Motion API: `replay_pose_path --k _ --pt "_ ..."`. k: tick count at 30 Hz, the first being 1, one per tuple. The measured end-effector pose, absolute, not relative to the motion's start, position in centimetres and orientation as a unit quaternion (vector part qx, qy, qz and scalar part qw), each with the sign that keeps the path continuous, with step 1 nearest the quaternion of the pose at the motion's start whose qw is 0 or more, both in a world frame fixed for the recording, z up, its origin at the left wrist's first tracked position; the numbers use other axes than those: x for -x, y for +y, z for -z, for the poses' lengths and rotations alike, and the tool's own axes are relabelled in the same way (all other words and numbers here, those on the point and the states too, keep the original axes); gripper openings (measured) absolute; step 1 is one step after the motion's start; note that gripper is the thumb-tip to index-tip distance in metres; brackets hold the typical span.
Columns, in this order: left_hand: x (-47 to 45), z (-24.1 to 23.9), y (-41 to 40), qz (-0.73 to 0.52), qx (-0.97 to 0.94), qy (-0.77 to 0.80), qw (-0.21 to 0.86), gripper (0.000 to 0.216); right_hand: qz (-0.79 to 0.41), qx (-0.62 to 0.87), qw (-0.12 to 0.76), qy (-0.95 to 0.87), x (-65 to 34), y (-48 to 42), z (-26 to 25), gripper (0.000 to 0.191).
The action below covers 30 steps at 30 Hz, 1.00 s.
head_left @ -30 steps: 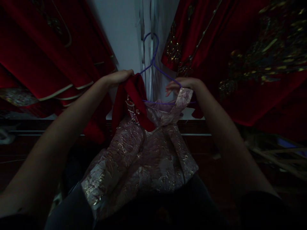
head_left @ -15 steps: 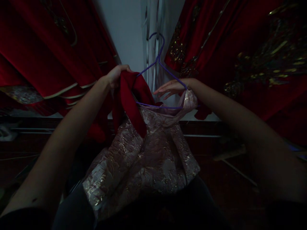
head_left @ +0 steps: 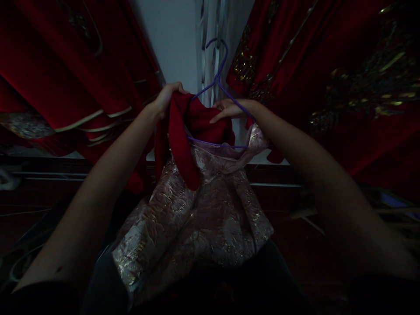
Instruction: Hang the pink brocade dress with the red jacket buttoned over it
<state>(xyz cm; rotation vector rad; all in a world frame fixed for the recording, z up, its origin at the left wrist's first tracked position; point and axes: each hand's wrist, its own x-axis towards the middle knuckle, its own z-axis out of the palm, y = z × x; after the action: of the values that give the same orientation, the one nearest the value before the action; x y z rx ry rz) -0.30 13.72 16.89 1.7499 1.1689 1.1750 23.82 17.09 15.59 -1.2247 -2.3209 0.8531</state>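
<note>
A pale pink dress (head_left: 226,218) with a shiny metallic pattern hangs over my lap on a purple wire hanger (head_left: 219,72). Over the hanger's left shoulder lies a red garment (head_left: 206,120), one narrow flap of it drooping across the dress front. My left hand (head_left: 169,98) is closed on the red cloth at that shoulder. Passing behind the hanger's right arm, my right hand (head_left: 228,109) pinches the far edge of the red cloth, thumb on the near side and fingers partly hidden behind. The dress's right strap hangs on the hanger's right end, beside my right wrist.
Red garments with pale trim (head_left: 78,122) hang on the left. On the right hang red garments with gold sequins (head_left: 370,92). A pale wall and a metal chain-like strip (head_left: 203,39) stand behind the hanger. The scene is dim.
My right hand has moved from open fingers inside the hanger to a hold on the red cloth. The cloth is now spread wider to the right between my hands.
</note>
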Motion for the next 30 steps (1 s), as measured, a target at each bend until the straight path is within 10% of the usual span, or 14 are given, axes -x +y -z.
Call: replay_pose_path --k 10,18,30 --pt "-0.3 -16.0 14.1 -0.443 -0.607 0.377 0.542 0.032 0.050 0.628 0.126 -0.767 -30.5 17.9 -16.9 0.021" --pt "-2.2 -15.2 13.4 -0.491 -0.590 0.374 0.521 0.037 -0.012 0.702 0.141 -0.698 -40.5 12.5 -16.7 0.018" --pt "-0.5 -12.4 8.0 -0.513 -0.722 0.452 0.107 0.012 -0.021 0.667 0.427 -0.611 -38.6 1.0 -16.8 0.018"
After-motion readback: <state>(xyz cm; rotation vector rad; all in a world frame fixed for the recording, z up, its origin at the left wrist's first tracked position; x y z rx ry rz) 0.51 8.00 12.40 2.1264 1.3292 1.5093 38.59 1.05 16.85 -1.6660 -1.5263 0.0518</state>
